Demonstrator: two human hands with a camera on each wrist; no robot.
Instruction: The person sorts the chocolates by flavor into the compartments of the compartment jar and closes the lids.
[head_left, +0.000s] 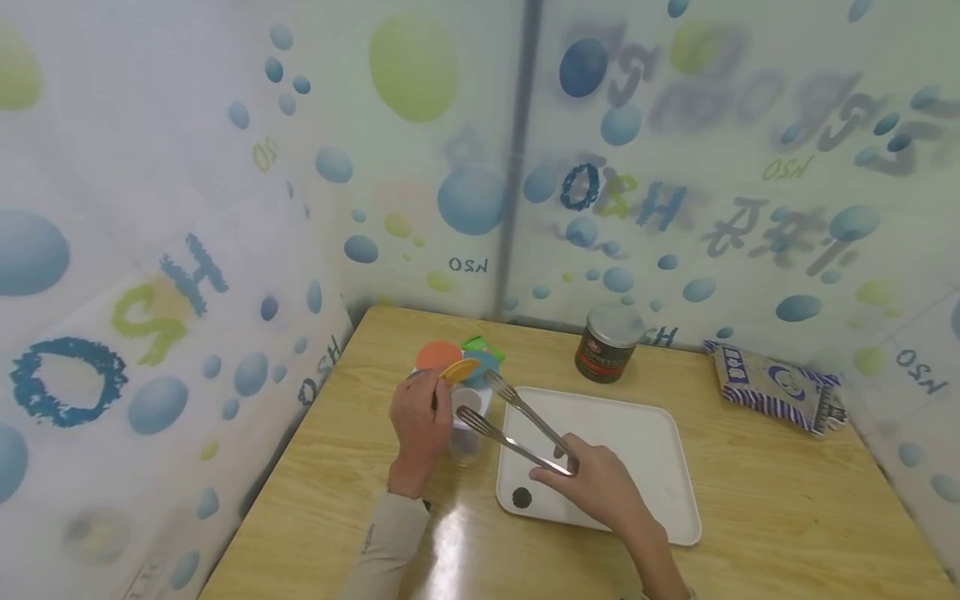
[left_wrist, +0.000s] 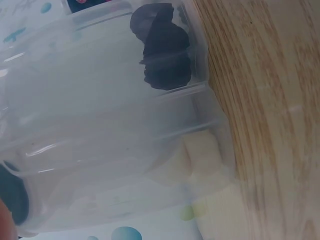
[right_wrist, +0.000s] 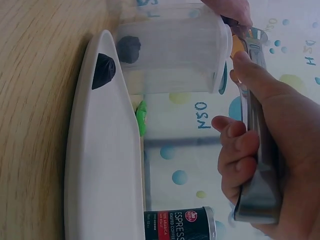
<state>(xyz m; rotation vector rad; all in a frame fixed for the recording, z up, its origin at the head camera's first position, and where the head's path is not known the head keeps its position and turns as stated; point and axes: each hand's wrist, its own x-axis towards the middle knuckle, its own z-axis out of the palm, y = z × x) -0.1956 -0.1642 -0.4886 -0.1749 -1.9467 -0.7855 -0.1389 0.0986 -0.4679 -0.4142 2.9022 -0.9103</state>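
In the head view my right hand [head_left: 603,487] grips metal tongs [head_left: 525,450] near their closed end. Their fork-like tips stand apart over the clear divided container [right_wrist: 165,55]. At the container's top, my left hand [head_left: 422,417] curls its fingers at the raised yellow lid [head_left: 459,370] and appears to pinch it. An orange lid [head_left: 438,358] and a blue lid [head_left: 482,365] lie beside it. Through the wall, the left wrist view shows dark pieces [left_wrist: 167,55] in one compartment and pale pieces [left_wrist: 202,155] in another. One dark, round, scalloped piece [head_left: 522,497] lies on the white tray [head_left: 637,450].
Behind the tray stands an espresso coffee tin [head_left: 609,343]. A blue-and-white striped packet [head_left: 776,386] lies at the right of the wooden table [head_left: 765,508]. A small green packet [head_left: 480,346] is behind the container. Walls with a bubble print enclose the table's back and left.
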